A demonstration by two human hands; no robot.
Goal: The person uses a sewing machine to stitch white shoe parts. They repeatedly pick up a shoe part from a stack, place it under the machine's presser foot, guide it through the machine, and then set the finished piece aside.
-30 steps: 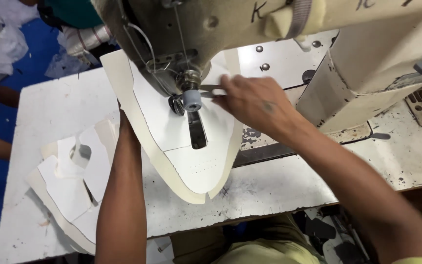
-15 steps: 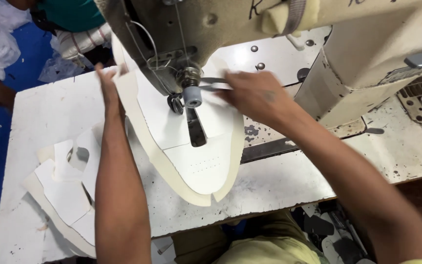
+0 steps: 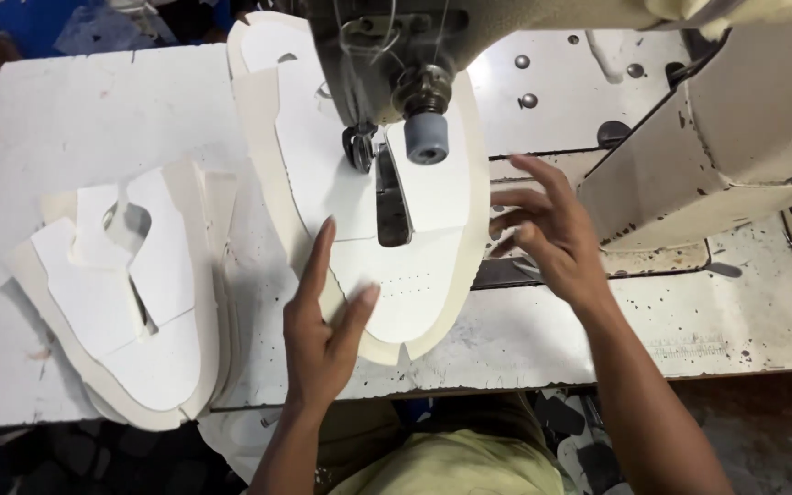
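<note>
A white shoe piece [image 3: 359,183], cut in a long curved shape with a cream border and a dark slot down its middle, lies flat on the white bench [image 3: 93,119] under the head of a cream sewing machine [image 3: 744,119], which fills the picture from 12 to 3 o'clock. The piece runs from about 11 o'clock down to the centre, its rounded end pointing toward 6 o'clock, and a row of small punched holes shows near that end. The machine's round grey foot [image 3: 426,139] sits over the piece just right of the slot. The left hand [image 3: 323,330] comes up from 6 o'clock with its fingers straight and spread; the forefinger lies along the left edge of the piece and the thumb rests on its white face near the rounded end, pressing it flat rather than gripping it. The right hand [image 3: 543,229] reaches in from 5 o'clock, open, fingers loosely fanned toward the right edge of the piece; whether the fingertips touch it or hover just beside it cannot be told. Neither hand is closed on anything. At 9 o'clock, well apart from the machine, a stack of like pieces [image 3: 130,293] lies on the bench, white faces up with cream borders, fanned a little. A yellow-green shirt [image 3: 451,458] shows at the bottom edge, and blue cloth [image 3: 11,27] at the top left corner beyond the bench.
</note>
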